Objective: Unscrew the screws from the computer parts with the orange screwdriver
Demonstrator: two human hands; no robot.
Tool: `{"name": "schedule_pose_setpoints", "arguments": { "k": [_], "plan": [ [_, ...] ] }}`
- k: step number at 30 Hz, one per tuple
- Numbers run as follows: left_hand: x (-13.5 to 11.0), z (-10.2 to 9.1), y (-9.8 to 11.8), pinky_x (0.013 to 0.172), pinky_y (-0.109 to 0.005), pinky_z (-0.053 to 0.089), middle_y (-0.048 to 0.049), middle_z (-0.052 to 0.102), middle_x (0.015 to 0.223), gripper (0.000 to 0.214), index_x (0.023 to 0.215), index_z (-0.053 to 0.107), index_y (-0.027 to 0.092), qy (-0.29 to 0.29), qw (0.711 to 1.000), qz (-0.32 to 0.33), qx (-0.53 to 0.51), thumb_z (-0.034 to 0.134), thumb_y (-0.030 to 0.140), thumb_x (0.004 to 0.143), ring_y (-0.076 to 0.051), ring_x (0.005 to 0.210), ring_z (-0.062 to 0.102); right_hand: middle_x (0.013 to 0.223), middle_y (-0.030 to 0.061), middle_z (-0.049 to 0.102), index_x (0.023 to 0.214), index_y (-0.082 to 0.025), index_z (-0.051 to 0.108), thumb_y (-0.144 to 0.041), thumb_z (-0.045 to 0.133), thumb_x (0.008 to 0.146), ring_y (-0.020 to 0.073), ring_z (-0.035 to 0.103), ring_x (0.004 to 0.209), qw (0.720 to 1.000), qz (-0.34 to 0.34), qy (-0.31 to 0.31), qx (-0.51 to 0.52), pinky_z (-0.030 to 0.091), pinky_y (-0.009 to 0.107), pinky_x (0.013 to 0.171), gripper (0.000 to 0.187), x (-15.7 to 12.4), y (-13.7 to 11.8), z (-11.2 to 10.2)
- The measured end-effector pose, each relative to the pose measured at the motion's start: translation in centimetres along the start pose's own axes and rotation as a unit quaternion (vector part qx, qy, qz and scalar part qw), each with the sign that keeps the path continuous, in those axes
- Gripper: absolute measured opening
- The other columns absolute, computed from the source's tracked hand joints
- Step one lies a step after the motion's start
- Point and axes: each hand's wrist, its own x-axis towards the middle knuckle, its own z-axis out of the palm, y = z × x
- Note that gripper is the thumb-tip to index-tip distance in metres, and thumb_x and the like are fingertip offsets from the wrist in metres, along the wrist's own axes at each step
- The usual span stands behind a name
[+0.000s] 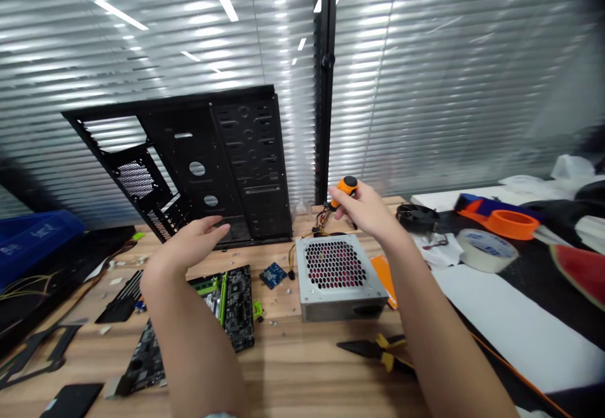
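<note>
My right hand (366,210) is raised above the silver power supply (338,274) and closed round an orange-and-black screwdriver (344,190). My left hand (191,241) hovers open, fingers stretched toward the black computer case frame (189,166) that stands upright at the back of the wooden table (293,367). Below my left forearm lies a black motherboard (231,307) with green slots. A small blue circuit board (273,275) lies between the motherboard and the power supply.
Yellow-handled pliers (378,350) lie in front of the power supply. A black fan (416,217), a tape roll (482,249) and an orange ring (513,222) sit to the right. Black panels (57,279) and a blue bin (33,235) are at the left. Small screws are scattered.
</note>
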Motion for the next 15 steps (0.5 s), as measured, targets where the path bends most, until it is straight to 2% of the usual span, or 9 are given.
{"name": "schedule_pose_setpoints", "arguments": {
  "k": [5,8,12,15],
  "plan": [
    [-0.3,-0.4,0.6,0.089,-0.035,0.054,-0.009,0.07,0.12,0.056,0.122,0.068,0.022,-0.017,1.0,-0.002,0.017,0.057,0.055,0.078,-0.032,0.112,0.064,0.076,0.0028,0.066,0.085,-0.02,0.054,-0.057,0.059,0.083,0.018,0.067,0.065,0.998,0.007,-0.052,0.019,0.044,0.027,0.054,0.037,0.2,0.3,1.0],
    [-0.5,-0.5,0.8,0.088,-0.037,0.054,-0.0095,0.069,0.122,0.058,0.125,0.066,0.022,-0.026,0.999,-0.006,0.021,0.055,0.056,0.08,-0.032,0.112,0.064,0.074,0.0032,0.067,0.085,-0.02,0.053,-0.057,0.058,0.084,0.0189,0.068,0.067,0.997,0.016,-0.069,0.028,0.044,0.026,0.053,0.037,0.2,0.4,1.3],
    [-0.9,-0.8,1.0,0.09,-0.038,0.054,-0.0098,0.066,0.127,0.062,0.129,0.063,0.022,-0.037,0.999,-0.011,0.03,0.053,0.058,0.08,-0.033,0.115,0.063,0.078,0.0038,0.068,0.088,-0.021,0.056,-0.057,0.061,0.083,0.0191,0.068,0.069,0.998,0.017,-0.051,0.039,0.045,0.026,0.052,0.037,0.0,0.1,1.2],
    [-1.2,-1.0,1.4,0.091,-0.038,0.053,-0.0095,0.064,0.131,0.063,0.131,0.062,0.023,-0.048,0.998,-0.025,0.037,0.052,0.059,0.08,-0.034,0.117,0.061,0.075,0.0038,0.068,0.09,-0.021,0.057,-0.059,0.062,0.081,0.0169,0.064,0.062,0.998,0.013,-0.03,0.059,0.044,0.025,0.05,0.04,-0.3,-0.6,0.7]
  ]
}}
